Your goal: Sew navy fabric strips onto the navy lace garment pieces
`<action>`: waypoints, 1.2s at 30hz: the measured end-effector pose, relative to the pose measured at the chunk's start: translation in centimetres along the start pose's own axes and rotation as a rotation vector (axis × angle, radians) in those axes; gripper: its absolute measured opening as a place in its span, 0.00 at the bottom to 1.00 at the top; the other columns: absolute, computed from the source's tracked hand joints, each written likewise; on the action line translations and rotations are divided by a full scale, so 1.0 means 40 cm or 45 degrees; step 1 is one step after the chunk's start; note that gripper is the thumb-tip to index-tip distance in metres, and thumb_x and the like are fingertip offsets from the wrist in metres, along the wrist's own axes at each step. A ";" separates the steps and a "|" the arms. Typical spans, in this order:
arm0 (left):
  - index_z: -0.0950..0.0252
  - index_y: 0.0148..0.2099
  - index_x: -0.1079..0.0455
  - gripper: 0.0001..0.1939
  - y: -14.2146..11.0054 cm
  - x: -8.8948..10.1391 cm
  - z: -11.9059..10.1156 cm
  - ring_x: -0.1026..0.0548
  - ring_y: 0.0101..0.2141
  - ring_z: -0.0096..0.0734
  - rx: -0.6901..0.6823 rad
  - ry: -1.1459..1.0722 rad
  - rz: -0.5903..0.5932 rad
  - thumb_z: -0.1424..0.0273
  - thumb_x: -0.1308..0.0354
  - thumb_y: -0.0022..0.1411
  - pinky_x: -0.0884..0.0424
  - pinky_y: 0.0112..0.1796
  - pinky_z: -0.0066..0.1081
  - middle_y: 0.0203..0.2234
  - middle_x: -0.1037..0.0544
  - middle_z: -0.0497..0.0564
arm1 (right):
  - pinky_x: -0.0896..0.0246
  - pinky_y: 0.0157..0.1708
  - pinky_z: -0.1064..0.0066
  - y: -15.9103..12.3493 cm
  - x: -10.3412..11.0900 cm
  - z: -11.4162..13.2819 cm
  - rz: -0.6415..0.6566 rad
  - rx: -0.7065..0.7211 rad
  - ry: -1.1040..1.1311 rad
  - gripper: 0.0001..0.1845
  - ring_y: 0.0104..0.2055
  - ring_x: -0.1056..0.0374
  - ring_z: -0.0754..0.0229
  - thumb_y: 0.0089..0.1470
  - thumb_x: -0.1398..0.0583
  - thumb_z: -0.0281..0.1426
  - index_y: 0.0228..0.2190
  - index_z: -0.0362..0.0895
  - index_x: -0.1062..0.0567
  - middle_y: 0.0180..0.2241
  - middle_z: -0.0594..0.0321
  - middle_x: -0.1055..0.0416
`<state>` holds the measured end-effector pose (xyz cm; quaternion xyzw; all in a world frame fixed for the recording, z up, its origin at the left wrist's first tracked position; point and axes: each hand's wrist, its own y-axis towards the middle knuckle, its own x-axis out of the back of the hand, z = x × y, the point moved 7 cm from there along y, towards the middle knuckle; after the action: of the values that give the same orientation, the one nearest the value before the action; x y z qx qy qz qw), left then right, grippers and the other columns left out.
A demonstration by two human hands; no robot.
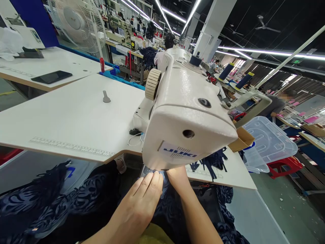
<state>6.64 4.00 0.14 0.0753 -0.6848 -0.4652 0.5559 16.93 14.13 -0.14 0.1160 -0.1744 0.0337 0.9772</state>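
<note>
A white sewing machine (190, 118) marked JUKI fills the middle of the view. Under its head, my left hand (144, 193) is closed on dark blue patterned fabric (167, 205), fingers together and thumb out of sight. My right hand (177, 177) reaches in beside it at the fabric, but the machine head hides its fingers. The needle area is also hidden. The fabric hangs down toward my lap, and more patterned cloth (86, 193) lies at the left.
A small flat metal piece (106, 97) lies on the white table (71, 112). Farther left are a phone (52, 77) and a fan (76, 23). Dark fabric strips (213, 162), an open cardboard box (242, 139) and a clear plastic lid (270, 139) are at the right. People sit farther back.
</note>
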 end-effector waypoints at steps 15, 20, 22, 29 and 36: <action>0.70 0.53 0.31 0.15 0.007 0.003 -0.004 0.26 0.45 0.37 0.032 0.115 -0.018 0.72 0.49 0.66 0.41 0.54 0.37 0.45 0.22 0.55 | 0.41 0.54 0.60 0.002 0.002 0.002 -0.051 0.021 -0.059 0.20 0.50 0.32 0.51 0.50 0.45 0.29 0.46 0.44 0.26 0.38 0.57 0.23; 0.69 0.52 0.31 0.15 0.009 0.013 0.005 0.27 0.44 0.34 0.074 0.072 -0.009 0.70 0.51 0.67 0.43 0.54 0.35 0.44 0.22 0.53 | 0.40 0.54 0.59 0.002 -0.004 0.004 0.005 0.066 -0.045 0.19 0.49 0.32 0.50 0.51 0.46 0.30 0.44 0.44 0.25 0.35 0.56 0.23; 0.69 0.51 0.30 0.15 0.012 0.023 0.013 0.26 0.43 0.34 0.111 0.061 -0.045 0.70 0.52 0.68 0.42 0.52 0.34 0.43 0.21 0.53 | 0.41 0.54 0.58 0.002 -0.004 0.003 0.003 0.077 -0.034 0.18 0.49 0.32 0.49 0.52 0.46 0.31 0.43 0.44 0.24 0.35 0.55 0.23; 0.71 0.49 0.29 0.13 0.020 0.031 0.010 0.26 0.42 0.34 0.015 0.036 -0.039 0.73 0.52 0.68 0.38 0.47 0.34 0.42 0.21 0.53 | 0.41 0.55 0.59 0.001 -0.004 -0.003 -0.024 0.048 -0.019 0.18 0.50 0.33 0.51 0.52 0.45 0.30 0.44 0.44 0.25 0.40 0.56 0.23; 0.71 0.50 0.30 0.13 0.020 0.027 0.008 0.25 0.43 0.33 -0.085 0.014 0.004 0.73 0.51 0.68 0.35 0.48 0.33 0.43 0.21 0.52 | 0.35 0.45 0.66 -0.001 -0.004 -0.018 0.029 0.032 0.007 0.12 0.42 0.28 0.54 0.51 0.45 0.27 0.33 0.43 0.21 0.36 0.57 0.22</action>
<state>6.31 3.94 1.47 0.0580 -0.6658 -0.4865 0.5626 17.01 14.25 -0.87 0.1263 -0.1728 0.0472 0.9757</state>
